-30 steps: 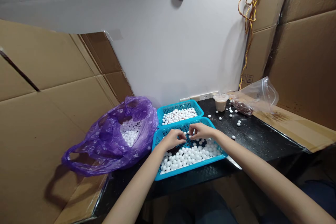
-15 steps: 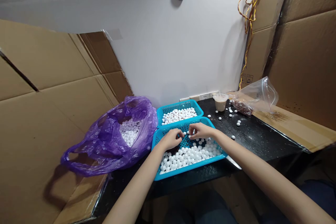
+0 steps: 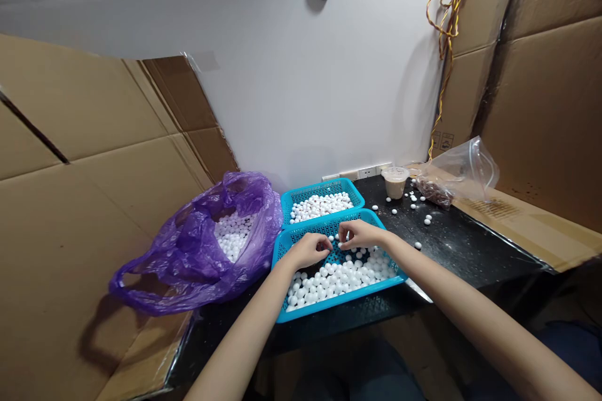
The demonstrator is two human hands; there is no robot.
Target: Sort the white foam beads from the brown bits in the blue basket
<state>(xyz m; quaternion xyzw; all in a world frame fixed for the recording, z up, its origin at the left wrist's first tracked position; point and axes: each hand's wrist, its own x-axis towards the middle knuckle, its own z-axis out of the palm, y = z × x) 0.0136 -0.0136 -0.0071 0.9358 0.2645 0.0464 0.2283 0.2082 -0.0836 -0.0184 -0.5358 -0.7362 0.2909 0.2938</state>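
Over the near blue plastic basket point(image 3: 324, 311), my two hands are close together. My left hand point(image 3: 309, 250) has its fingers curled in; what is between them, if anything, is hidden. My right hand point(image 3: 361, 235) pinches thumb and fingers together, with a small white ball point(image 3: 339, 245) at the fingertips. Many loose white balls point(image 3: 338, 279) cover the near part of this basket, and a few lie by my fingers. Just behind it stands a second blue basket point(image 3: 358, 202), also holding white balls point(image 3: 320, 207).
An open purple plastic bag point(image 3: 188, 263) with white balls stands left. Right of the baskets, scattered balls, a lidded cup point(image 3: 395, 185) and a clear zip bag point(image 3: 463, 172) of brown material rest on the black table point(image 3: 461, 257). Cardboard panels point(image 3: 545, 106) flank both sides.
My left hand has shifted very slightly to the right, toward my right hand. The right hand and the baskets stay where they were.
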